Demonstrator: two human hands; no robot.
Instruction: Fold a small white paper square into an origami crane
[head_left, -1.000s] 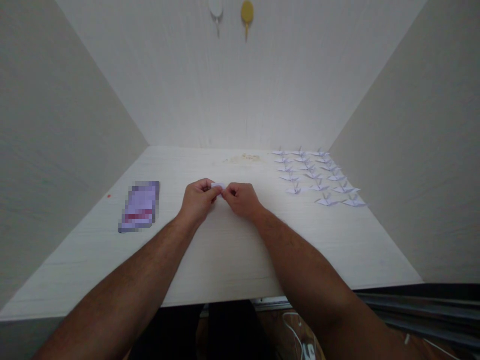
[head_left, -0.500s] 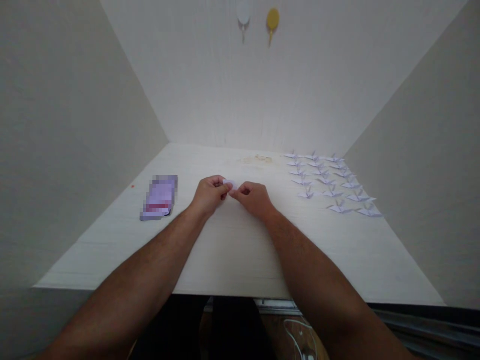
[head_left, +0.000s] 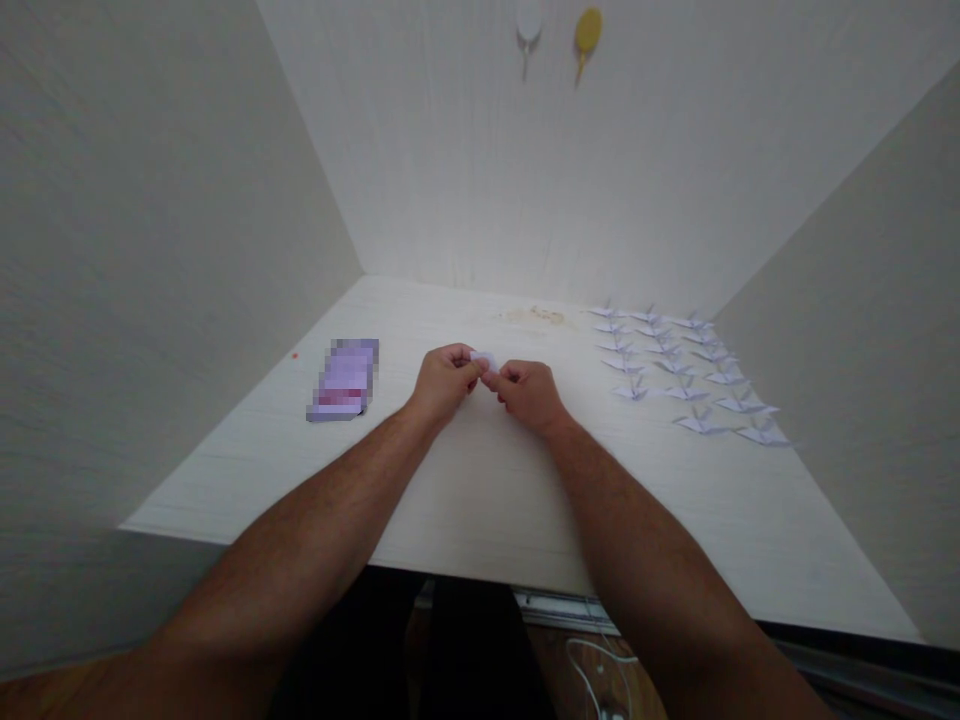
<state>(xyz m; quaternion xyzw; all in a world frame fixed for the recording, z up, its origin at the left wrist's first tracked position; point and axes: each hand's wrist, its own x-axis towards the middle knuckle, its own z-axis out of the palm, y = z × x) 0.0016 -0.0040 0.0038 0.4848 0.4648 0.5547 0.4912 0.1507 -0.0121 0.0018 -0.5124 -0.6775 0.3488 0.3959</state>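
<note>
Folding step, I judge: left hand and right hand pinch small paper piece. Next crease calls for aligned edges, firm press.

On the surface, paper cranes stand in rows by the right edge; a purple pack lies near the left edge.

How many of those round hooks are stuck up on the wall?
2. The white hook is high on the back wall, and the yellow hook sits just right of it, at about the same height. Nothing hangs on either, and none looks hidden.
</note>
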